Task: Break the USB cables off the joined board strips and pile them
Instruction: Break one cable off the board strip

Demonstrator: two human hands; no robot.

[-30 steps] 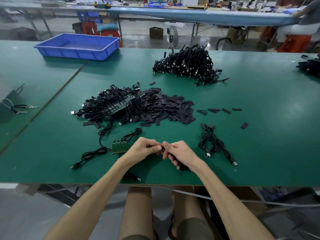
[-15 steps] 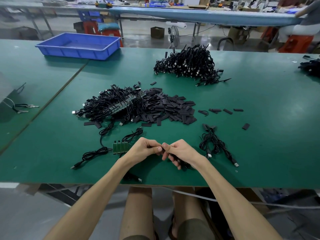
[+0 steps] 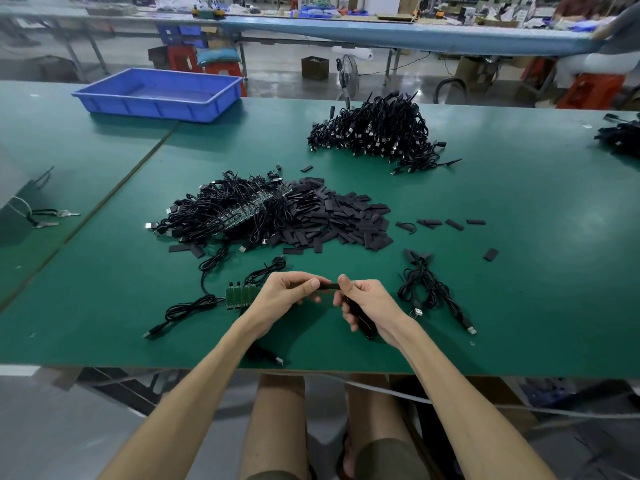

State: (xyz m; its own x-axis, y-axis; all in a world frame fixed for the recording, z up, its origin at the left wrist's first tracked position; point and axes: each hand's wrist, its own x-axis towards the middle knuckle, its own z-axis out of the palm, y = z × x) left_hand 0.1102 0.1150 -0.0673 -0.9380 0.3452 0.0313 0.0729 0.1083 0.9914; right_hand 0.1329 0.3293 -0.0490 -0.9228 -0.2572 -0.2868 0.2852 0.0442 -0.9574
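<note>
Fingers of left hand (image 3: 287, 297) and right hand (image 3: 372, 303) pinch opposite ends of a black USB cable (image 3: 327, 286), held just above the table (image 3: 519, 271). Green board strip (image 3: 240, 295) lies just beside the left hand. Finished cable pile (image 3: 374, 133) sits at the far side.

Bright, even overhead light; wide-angle view.
Soft shadows on the table (image 3: 519, 289) beneath the left hand (image 3: 284, 296) and right hand (image 3: 372, 306) at 6 o'clock; pale glare on the floor (image 3: 277, 79) at 12 o'clock; straight edges bow toward the corners; far benches (image 3: 381, 34) slightly blurred.
</note>
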